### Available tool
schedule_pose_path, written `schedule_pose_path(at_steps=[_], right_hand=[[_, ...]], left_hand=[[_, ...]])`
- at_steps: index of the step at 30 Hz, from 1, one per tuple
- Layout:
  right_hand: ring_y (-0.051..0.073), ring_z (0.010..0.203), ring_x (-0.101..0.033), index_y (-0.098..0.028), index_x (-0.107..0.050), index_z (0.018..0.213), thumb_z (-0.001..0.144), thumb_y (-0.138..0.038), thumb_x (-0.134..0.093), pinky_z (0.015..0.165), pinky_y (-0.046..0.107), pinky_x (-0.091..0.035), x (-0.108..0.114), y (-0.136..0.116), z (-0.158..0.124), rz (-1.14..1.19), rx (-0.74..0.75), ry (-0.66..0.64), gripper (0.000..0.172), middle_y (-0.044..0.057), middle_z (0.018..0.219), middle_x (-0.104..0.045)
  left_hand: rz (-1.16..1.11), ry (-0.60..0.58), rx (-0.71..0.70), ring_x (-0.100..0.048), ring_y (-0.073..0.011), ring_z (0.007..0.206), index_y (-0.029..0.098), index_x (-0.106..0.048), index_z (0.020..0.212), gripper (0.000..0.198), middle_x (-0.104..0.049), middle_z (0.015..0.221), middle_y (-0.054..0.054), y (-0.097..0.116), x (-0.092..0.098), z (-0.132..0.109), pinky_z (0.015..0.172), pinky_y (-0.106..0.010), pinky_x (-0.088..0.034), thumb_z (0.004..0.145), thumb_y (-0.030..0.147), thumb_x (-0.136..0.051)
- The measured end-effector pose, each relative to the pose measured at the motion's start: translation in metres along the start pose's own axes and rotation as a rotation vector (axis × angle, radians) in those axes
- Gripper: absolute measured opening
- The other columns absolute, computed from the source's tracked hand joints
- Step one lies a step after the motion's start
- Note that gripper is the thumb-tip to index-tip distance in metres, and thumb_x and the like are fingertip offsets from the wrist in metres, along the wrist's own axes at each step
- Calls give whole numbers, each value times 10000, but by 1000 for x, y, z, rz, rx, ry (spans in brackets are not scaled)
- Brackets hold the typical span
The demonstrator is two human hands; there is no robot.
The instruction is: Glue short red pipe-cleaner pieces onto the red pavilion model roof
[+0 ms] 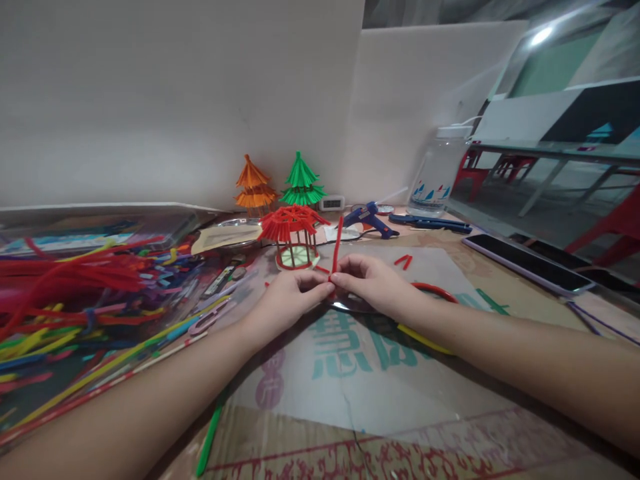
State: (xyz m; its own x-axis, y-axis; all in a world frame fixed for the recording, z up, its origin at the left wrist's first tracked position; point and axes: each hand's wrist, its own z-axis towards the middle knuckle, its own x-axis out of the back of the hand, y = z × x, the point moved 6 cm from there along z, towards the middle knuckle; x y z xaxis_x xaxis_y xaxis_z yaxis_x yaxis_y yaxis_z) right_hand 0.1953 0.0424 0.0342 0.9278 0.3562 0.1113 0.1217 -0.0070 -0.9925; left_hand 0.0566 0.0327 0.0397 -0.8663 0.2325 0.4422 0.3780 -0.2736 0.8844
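While the right hand (367, 279) clamps an upright, fuzzy red pipe-cleaner stem (339, 241) in its fingers, the left hand (295, 295) pinches the lower end, a two-handed hold that likely steadies so slender a piece above the worktop (280, 433). Just behind stands a red-roofed, open-sided miniature pavilion (296, 225), perhaps placed there for easy reach. Fingers hide the stem's foot; hands mostly cover a shiny silver plate (343, 307); the multicoloured pipe-cleaner heap (75, 280) at left is blurred and cut off.

Dim, blurred edges, bright light (541, 35) upper right
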Motion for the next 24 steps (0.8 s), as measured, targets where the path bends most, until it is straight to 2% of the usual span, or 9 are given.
schedule_pose_path(at_steps=[5, 13, 24], right_hand=[[97, 573, -574, -194, -591, 824, 841, -236, -670, 530, 203, -479, 0, 0, 1, 5, -4, 1, 92, -28, 662, -614], [85, 499, -531, -195, -563, 801, 838, -252, -663, 437, 176, -402, 0, -2, 0, -47, -6, 14, 120, -40, 606, -590], [104, 554, -530, -195, -567, 819, 827, -272, -665, 494, 206, -398, 1, -1, 1, -77, 35, 0, 125, -40, 640, -580]], left_hand=[[8, 1, -6, -685, -200, 761, 162, -766, 827, 254, -782, 826, -40, 2, 0, -1, 714, -275, -500, 801, 376, -633], [9, -27, -12, -677, -177, 780, 159, -744, 850, 235, -771, 859, -33, 2, -1, -2, 751, -261, -492, 841, 355, -613], [0, -34, -20, -656, -155, 767, 153, -733, 866, 205, -756, 850, -24, 4, -2, -2, 728, -235, -481, 858, 323, -618]])
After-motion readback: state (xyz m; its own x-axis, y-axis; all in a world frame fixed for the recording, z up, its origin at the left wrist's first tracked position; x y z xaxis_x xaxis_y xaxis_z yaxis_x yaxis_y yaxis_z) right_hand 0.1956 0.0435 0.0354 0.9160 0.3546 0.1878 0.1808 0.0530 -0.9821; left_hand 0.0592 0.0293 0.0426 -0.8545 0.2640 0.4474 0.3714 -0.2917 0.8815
